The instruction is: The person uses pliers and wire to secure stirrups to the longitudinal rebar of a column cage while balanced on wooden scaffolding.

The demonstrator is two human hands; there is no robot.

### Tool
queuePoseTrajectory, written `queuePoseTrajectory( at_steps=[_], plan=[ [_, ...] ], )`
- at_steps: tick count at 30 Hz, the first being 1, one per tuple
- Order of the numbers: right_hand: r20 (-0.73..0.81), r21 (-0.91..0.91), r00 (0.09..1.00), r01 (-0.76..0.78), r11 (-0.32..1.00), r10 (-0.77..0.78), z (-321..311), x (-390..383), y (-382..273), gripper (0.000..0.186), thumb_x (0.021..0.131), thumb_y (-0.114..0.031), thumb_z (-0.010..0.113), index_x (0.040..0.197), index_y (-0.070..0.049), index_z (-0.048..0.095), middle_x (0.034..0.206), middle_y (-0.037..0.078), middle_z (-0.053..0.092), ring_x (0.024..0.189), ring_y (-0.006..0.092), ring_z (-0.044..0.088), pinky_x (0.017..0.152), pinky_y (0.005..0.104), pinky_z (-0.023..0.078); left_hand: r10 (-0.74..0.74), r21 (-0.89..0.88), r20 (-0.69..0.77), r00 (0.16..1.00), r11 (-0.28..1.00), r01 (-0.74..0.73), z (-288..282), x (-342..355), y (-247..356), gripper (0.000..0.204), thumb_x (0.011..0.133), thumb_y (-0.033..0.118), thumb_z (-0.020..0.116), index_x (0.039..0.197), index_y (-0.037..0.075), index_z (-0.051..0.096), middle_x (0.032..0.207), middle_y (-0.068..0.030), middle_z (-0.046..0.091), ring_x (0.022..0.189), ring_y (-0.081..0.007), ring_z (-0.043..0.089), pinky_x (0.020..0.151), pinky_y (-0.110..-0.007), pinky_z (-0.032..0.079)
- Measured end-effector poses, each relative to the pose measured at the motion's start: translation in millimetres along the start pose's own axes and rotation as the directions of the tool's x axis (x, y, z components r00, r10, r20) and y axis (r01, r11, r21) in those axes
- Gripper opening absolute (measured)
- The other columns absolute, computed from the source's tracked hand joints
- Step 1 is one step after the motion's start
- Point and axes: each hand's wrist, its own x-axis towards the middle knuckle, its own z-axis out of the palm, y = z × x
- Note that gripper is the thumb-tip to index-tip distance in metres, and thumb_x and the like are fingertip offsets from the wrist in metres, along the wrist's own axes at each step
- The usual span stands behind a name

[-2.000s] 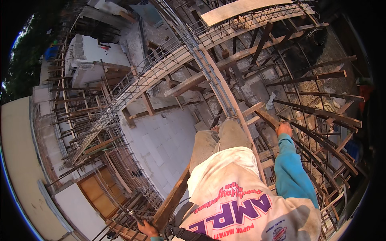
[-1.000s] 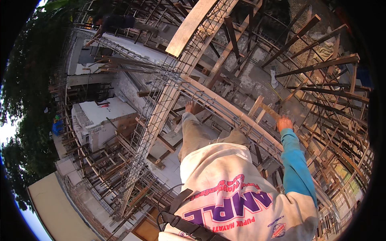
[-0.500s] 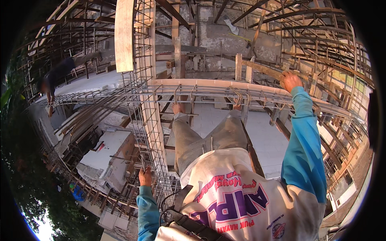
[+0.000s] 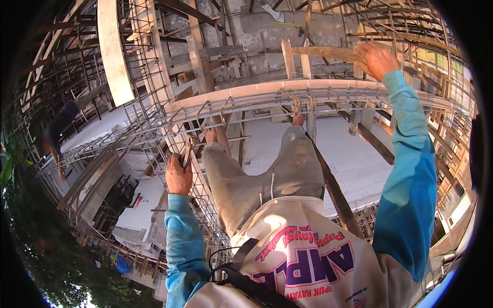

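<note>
My left hand is closed around a slim metal hand tool that looks like pincers, beside an upright-looking cage of rebar. At the upper right my right hand grips a wooden board near its right end. Between my hands a long rebar cage with stirrups runs across, along a pale formwork plank. My bare feet are at that cage, with my legs above the white block surface below.
A loose pale plank lies at the upper left. On the far left another person bends over the same run of bars. White blockwork lies far below between dark timbers. Wooden props and bars crowd the upper right.
My left hand has come up and forward with the tool, to the cage junction. My right hand has stayed on the board, now higher in view. The view has shifted to the right.
</note>
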Motion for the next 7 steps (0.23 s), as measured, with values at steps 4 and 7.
queuePoseTrajectory(
  at_steps=[4,7],
  plan=[
    [-0.207,-0.152,0.965,-0.195,0.969,0.162,14.1,3.0,-19.5,0.034,0.087,-0.033,0.06,0.109,-0.008,0.064,0.114,0.008,0.061,0.111,0.0282,0.055,0.095,0.0365,0.043,0.153,0.12,-0.028,0.988,0.981,-0.149,36.7,75.9,-47.8,0.035,0.076,0.012,0.066,0.105,0.0,0.05,0.097,-0.02,0.058,0.088,-0.0405,0.057,0.074,-0.046,0.047],
    [-0.236,-0.138,0.928,-0.327,0.935,0.29,40.9,-14.9,8.9,0.036,0.089,-0.034,0.058,0.116,-0.011,0.061,0.119,0.008,0.059,0.114,0.0274,0.054,0.095,0.0365,0.043,0.206,0.185,-0.031,0.978,0.963,-0.197,79.0,142.1,-38.8,0.028,0.08,0.019,0.065,0.098,0.002,0.052,0.095,-0.019,0.059,0.087,-0.04,0.059,0.073,-0.047,0.048]
  ],
)
